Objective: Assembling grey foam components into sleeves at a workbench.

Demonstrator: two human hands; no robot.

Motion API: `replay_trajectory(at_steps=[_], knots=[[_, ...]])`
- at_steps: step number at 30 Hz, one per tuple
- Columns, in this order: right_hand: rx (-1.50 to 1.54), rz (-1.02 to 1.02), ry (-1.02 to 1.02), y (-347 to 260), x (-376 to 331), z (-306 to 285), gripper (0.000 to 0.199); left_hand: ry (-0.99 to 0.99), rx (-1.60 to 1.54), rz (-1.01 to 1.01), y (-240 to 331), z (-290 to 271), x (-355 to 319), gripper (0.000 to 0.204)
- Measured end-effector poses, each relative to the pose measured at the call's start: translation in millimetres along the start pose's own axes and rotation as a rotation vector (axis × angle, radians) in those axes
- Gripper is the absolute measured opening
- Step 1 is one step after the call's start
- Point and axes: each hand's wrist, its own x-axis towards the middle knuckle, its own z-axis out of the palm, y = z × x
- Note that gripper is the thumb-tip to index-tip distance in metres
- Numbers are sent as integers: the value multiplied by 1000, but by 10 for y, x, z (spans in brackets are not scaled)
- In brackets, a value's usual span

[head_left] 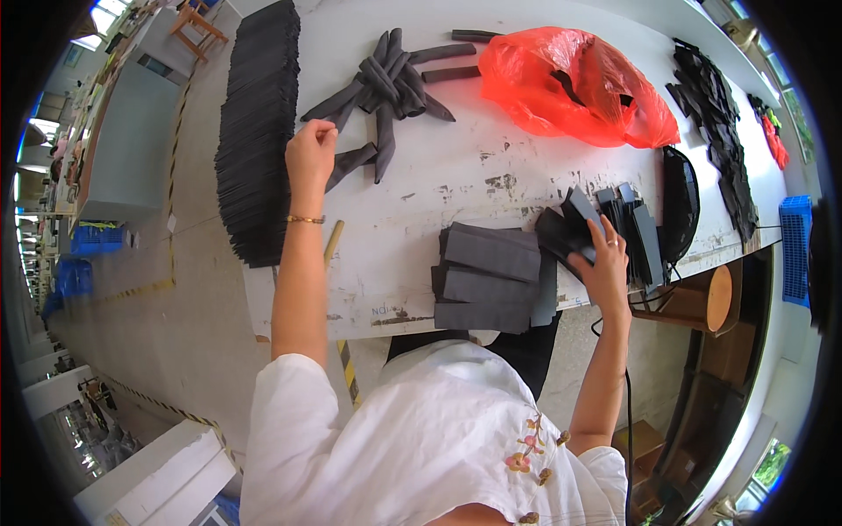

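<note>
- Table (386, 237), white with a worn, chipped surface, spreads under both hands.
- Long row of dark strips (256, 131), packed tight, lines the table's left side.
- Red plastic bag (526, 70), semi-transparent, sits toward the far edge with dark material showing inside.
- Tied dark bundle (386, 81) lies between the row and the bag, its ends fanned out.
- Flat dark pieces (488, 265) overlap in layers at the near edge, left of the right hand.
- Loose dark pieces (561, 230) lie right beside them, under the right hand's fingers.
- Right hand (605, 263) touches these, thumb and fingers parted; whether it grips them, I cannot tell.
- Left hand (311, 158) is closed, fingertips together, near the bundle's ends; anything pinched inside is hidden.
- Thin tan rod (333, 241) slants just beside the left forearm.
</note>
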Motion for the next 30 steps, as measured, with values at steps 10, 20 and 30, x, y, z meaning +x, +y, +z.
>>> replay_trajectory(at_steps=[10,20,30], knots=[[-194,-97,329,299,291,460,22,-211,440,306,-178,9,-327,19],[-168,-154,589,359,295,580,11,-326,-861,-333,691,-201,-645,26],[198,-101,681,344,126,325,21,-480,-1500,-663,822,265,-1284,21]])
